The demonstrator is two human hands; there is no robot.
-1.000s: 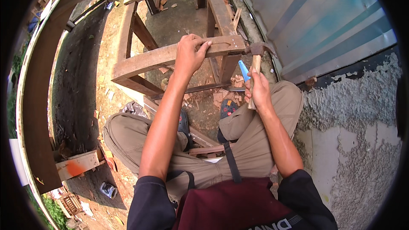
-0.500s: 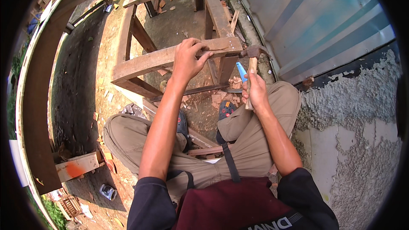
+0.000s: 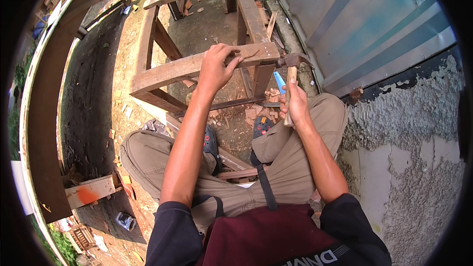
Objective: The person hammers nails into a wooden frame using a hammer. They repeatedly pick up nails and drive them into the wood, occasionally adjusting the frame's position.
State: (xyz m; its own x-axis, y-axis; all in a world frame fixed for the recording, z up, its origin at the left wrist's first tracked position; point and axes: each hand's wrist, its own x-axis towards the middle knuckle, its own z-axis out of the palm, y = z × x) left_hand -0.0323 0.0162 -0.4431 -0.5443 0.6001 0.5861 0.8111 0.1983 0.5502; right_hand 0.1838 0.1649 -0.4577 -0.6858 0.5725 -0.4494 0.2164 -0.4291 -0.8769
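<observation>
In front of me stands a wooden frame (image 3: 148,39) with a thick near beam (image 3: 170,72) across it. My left hand (image 3: 217,66) lies over the middle of this beam, its fingers curled round the upper edge and the thumb toward the right. A crack or splinter shows on the beam just right of the thumb, and small pale spots, perhaps nail heads, mark its right end. My right hand (image 3: 295,102) grips the wooden handle of a claw hammer (image 3: 292,72). The rusty hammer head is at the beam's right end, touching it or very close.
A blue saw-like blade (image 3: 279,82) stands behind the hammer, near scattered wood chips (image 3: 253,111). At right are a corrugated metal sheet (image 3: 364,24) and a rough plastered wall (image 3: 409,118). A long wooden structure (image 3: 44,118) runs along the left, with a can (image 3: 125,221) nearby.
My left thumb has shifted slightly inward toward the fingers. The hammer and my right hand stay almost where they were, and the view has moved a little.
</observation>
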